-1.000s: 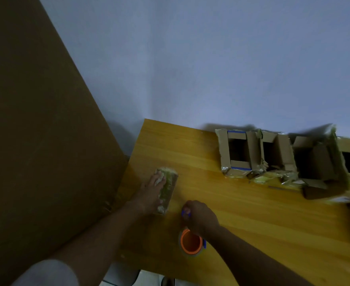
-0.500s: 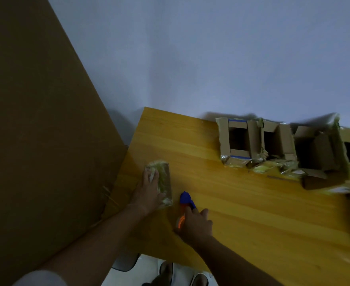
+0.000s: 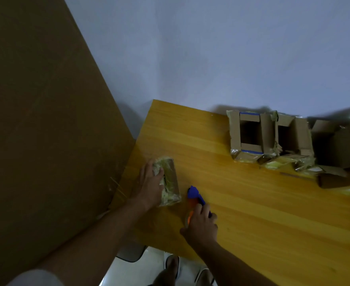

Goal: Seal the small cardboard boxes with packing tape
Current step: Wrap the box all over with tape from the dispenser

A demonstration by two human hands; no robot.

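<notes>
A small cardboard box (image 3: 171, 182) wrapped in shiny, crinkled tape lies near the left edge of the wooden table (image 3: 242, 193). My left hand (image 3: 150, 182) lies on its left side with fingers curled over the top. My right hand (image 3: 200, 223) grips a tape dispenser (image 3: 194, 196) with a blue head and an orange roll, standing on the table just right of the box. The dispenser's blue tip points toward the box's near end without clearly touching it.
Three open small cardboard boxes (image 3: 250, 137) with raised flaps and loose tape stand in a row at the table's far right. A big brown cardboard sheet (image 3: 46, 131) leans at the left. Below the table's near edge, feet (image 3: 170, 269) show on a pale floor.
My left hand has slid the taped box leftward and turned it. My right hand has stood the dispenser up from lying flat, and its blue head now shows beside the box.
</notes>
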